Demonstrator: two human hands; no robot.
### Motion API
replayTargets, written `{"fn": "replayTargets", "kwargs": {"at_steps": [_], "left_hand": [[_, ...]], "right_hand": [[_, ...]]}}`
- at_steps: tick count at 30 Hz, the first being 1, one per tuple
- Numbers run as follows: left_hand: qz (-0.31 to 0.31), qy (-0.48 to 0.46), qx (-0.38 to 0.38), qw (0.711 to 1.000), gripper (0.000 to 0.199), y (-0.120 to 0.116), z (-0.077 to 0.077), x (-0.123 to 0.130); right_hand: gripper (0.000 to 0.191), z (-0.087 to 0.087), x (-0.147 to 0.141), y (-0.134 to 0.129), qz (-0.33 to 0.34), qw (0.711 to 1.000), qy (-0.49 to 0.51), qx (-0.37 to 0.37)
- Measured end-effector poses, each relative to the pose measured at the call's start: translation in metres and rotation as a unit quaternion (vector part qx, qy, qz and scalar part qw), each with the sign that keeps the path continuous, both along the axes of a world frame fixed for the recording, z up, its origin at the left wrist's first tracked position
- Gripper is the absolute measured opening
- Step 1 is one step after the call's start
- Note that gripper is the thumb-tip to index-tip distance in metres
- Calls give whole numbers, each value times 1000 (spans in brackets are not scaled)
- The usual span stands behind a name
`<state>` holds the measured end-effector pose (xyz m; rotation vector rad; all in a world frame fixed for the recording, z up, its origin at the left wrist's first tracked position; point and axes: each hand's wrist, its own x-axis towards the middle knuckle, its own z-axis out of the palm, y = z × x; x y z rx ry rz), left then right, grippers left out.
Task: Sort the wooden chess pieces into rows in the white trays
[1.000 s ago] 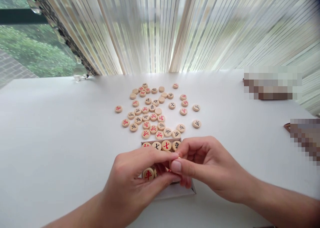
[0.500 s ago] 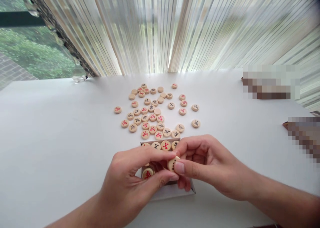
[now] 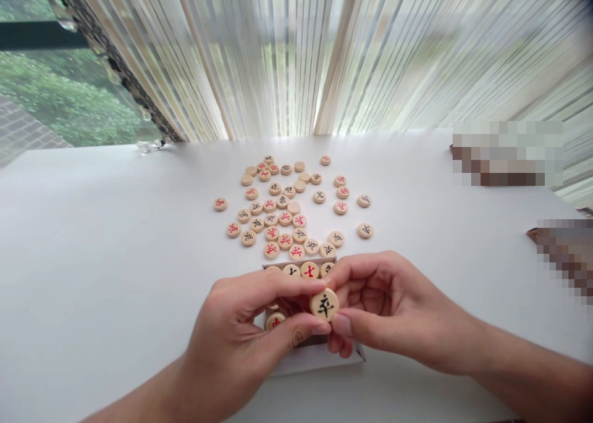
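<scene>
Between my two hands is a round wooden Chinese chess piece point(image 3: 324, 304) with a black character facing me. The thumb and forefinger of my left hand point(image 3: 254, 324) pinch it from the left. My right hand point(image 3: 389, 312) grips its right side with the thumb and forefinger, the other fingers curled behind. Directly beneath lies a shallow box point(image 3: 319, 360), partly hidden by my hands. Inside it, along the far side, is a row of pieces, among them a red-marked piece point(image 3: 310, 271). Another red-marked piece point(image 3: 276, 321) shows past my left thumb.
Beyond the box, several loose chess pieces point(image 3: 271, 233) with red or black characters are scattered over the white table point(image 3: 115, 256); a few are blank side up. Pixelated dark-edged objects point(image 3: 504, 163) stand at the right. Striped curtains point(image 3: 278, 58) hang behind the table.
The held piece has turned so its black character, earlier half covered by my right thumb, now faces me fully. My right thumb has slid to its lower right edge. The view shifted slightly.
</scene>
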<state>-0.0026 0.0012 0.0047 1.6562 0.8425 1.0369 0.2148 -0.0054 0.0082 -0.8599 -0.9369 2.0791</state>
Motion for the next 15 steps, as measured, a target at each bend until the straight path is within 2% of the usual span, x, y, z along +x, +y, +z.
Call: {"fn": "replayTargets", "kwargs": {"at_steps": [4, 10, 15], "left_hand": [[8, -10, 2, 1000, 36, 2, -1, -1], [48, 27, 63, 996, 33, 5, -4, -2], [29, 39, 67, 997, 35, 7, -5, -3]], "right_hand": [[33, -4, 1, -1, -33, 996, -39, 73], [31, -9, 3, -1, -102, 959, -129, 232], [27, -10, 2, 2, -115, 952, -143, 245]]}}
